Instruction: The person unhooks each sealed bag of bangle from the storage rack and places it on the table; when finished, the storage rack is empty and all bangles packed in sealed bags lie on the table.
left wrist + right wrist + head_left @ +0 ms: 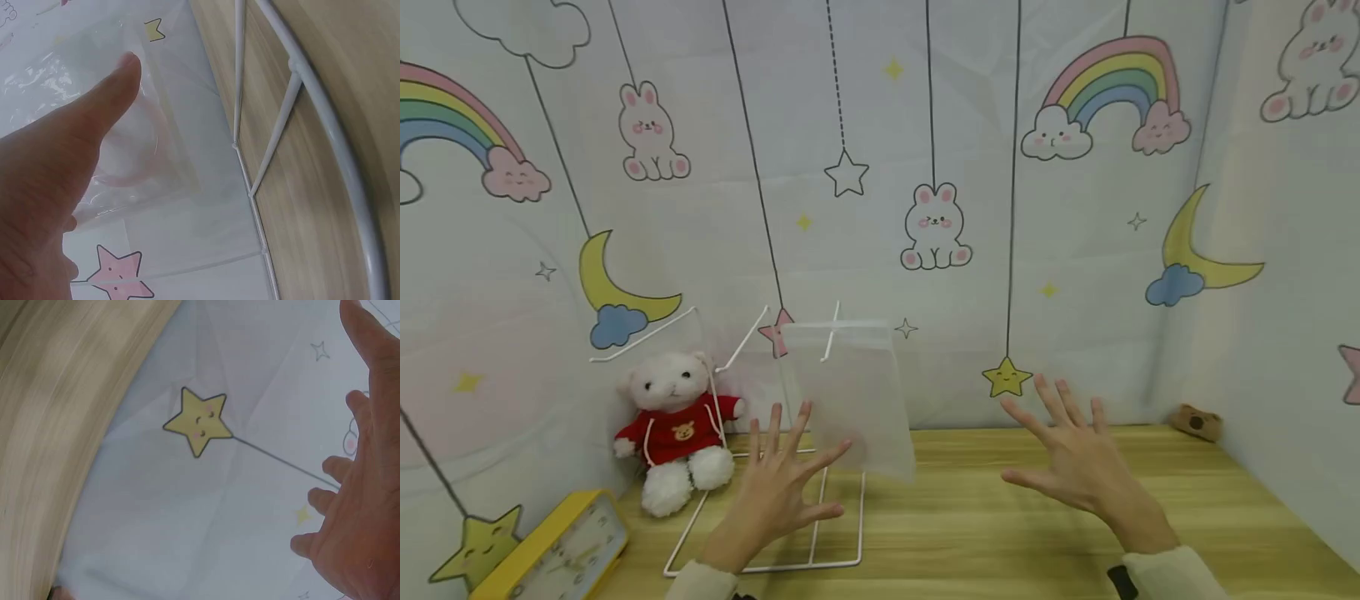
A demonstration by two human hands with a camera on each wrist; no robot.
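Note:
A translucent plastic bag hangs from a prong at the right side of a white wire rack. In the left wrist view a faint pinkish ring shape shows on the bag. My left hand is raised in front of the rack with its fingers spread, holding nothing. Whether it touches the bag I cannot tell. Off to the right, my right hand hovers above the table, fingers also spread and nothing in it; the right wrist view shows this hand against the backdrop.
A white plush bear in a red sweater sits behind the rack's left side. At the lower left stands a yellow clock. A small brown object lies at the back right of the wooden table. A printed cloth forms the backdrop.

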